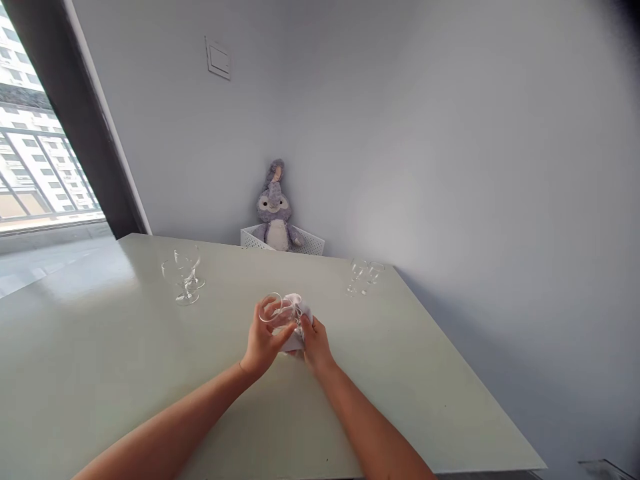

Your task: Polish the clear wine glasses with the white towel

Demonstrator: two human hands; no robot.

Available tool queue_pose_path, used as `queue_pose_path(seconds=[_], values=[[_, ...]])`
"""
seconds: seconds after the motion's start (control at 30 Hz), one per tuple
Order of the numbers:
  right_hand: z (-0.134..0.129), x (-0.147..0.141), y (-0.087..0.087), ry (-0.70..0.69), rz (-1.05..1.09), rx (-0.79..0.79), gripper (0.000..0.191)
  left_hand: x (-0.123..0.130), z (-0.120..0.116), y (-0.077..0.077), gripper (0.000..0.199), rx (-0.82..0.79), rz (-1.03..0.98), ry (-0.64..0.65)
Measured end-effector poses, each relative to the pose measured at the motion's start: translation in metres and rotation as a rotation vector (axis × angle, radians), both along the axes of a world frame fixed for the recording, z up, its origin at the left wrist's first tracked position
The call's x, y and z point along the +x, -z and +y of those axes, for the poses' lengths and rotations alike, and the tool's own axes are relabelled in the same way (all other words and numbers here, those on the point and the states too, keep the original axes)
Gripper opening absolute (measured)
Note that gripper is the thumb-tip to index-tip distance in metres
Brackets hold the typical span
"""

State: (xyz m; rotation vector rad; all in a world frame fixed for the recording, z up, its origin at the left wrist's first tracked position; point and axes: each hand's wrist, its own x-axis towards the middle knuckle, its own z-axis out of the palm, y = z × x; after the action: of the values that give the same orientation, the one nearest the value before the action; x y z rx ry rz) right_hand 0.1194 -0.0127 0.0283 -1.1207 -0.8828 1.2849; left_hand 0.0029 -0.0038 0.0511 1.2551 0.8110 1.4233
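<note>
The left hand (261,341) cups a fragile, slippery coupe glass (276,312); the right hand (316,344) seems closed on a white cloth (295,341).

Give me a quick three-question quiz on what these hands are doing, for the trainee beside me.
1. True or false: the left hand is around the bowl of the stemmed glass.
2. What sits in the white perforated basket by the wall?
3. Multiple choice: what does the right hand hold at the glass's lower part? A, a white cloth; B, a yellow sponge; C, a rubber glove.

Key: 1 true; 2 a plush rabbit; 3 A.
</note>
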Motion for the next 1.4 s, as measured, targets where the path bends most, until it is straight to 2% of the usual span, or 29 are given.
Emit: queue_pose_path(seconds=[0.1, 0.2, 0.3, 0.37, 0.43, 0.5, 0.57, 0.63, 0.67, 0.77, 0.87, 0.97, 1.03, 1.1, 1.2, 1.23, 1.3, 1.4], values=[[0.002, -0.002, -0.002, -0.111, 0.236, -0.11, 0.038, -0.004, -0.001, -0.001, 0.056, 0.09, 0.133, -0.06], [0.002, -0.003, 0.002, -0.179, 0.329, -0.192, 0.041, -0.009, 0.004, -0.005, 0.057, 0.093, 0.175, -0.084], [0.003, 0.0, 0.009, -0.184, 0.273, -0.27, 0.039, -0.015, 0.011, -0.01, 0.055, 0.12, 0.154, -0.126], [0.001, 0.004, 0.011, -0.237, 0.126, -0.279, 0.038, -0.02, 0.017, -0.014, 0.054, 0.152, 0.106, -0.188], [-0.003, 0.012, 0.006, -0.327, -0.142, -0.17, 0.038, -0.025, 0.022, -0.018, 0.053, 0.188, 0.065, -0.265], [-0.01, 0.022, -0.007, -0.306, -0.482, 0.036, 0.036, -0.03, 0.025, -0.022, 0.052, 0.227, 0.046, -0.327], [-0.016, 0.03, -0.024, -0.129, -0.771, 0.219, 0.033, -0.032, 0.026, -0.023, 0.052, 0.285, 0.051, -0.347], [-0.019, 0.035, -0.042, 0.047, -0.951, 0.351, 0.032, -0.03, 0.023, -0.02, 0.055, 0.362, 0.085, -0.331], [-0.019, 0.034, -0.05, 0.079, -1.019, 0.412, 0.032, -0.028, 0.02, -0.017, 0.057, 0.402, 0.117, -0.307], [-0.014, 0.023, -0.061, -0.023, -1.204, 0.578, 0.027, -0.019, 0.009, -0.008, 0.059, 0.516, 0.257, -0.226], [-0.009, 0.012, -0.056, -0.102, -1.266, 0.616, 0.017, -0.011, -0.001, -0.001, 0.064, 0.652, 0.342, -0.15], [-0.004, 0.022, -0.046, -0.003, -1.147, 0.568, 0.017, -0.005, -0.001, 0.004, 0.088, 0.676, 0.46, -0.081], [0.0, 0.047, -0.04, 0.127, -1.069, 0.492, 0.02, -0.003, 0.002, 0.011, 0.094, 0.677, 0.665, 0.019], [0.005, 0.085, -0.032, 0.272, -1.075, 0.342, 0.026, -0.001, 0.006, 0.02, 0.088, 0.719, 0.887, 0.204], [0.018, 0.151, -0.018, 0.474, -1.197, -0.038, 0.031, 0.0, 0.011, 0.035, 0.072, 0.726, 1.056, 0.445], [0.022, 0.172, -0.012, 0.512, -1.245, -0.146, 0.03, 0.0, 0.012, 0.039, 0.067, 0.707, 1.074, 0.481], [0.032, 0.207, -0.001, 0.536, -1.266, -0.25, 0.027, -0.001, 0.014, 0.044, 0.06, 0.674, 1.078, 0.506], [0.05, 0.24, 0.011, 0.538, -1.266, -0.366, 0.024, -0.002, 0.015, 0.044, 0.056, 0.659, 1.074, 0.51]])
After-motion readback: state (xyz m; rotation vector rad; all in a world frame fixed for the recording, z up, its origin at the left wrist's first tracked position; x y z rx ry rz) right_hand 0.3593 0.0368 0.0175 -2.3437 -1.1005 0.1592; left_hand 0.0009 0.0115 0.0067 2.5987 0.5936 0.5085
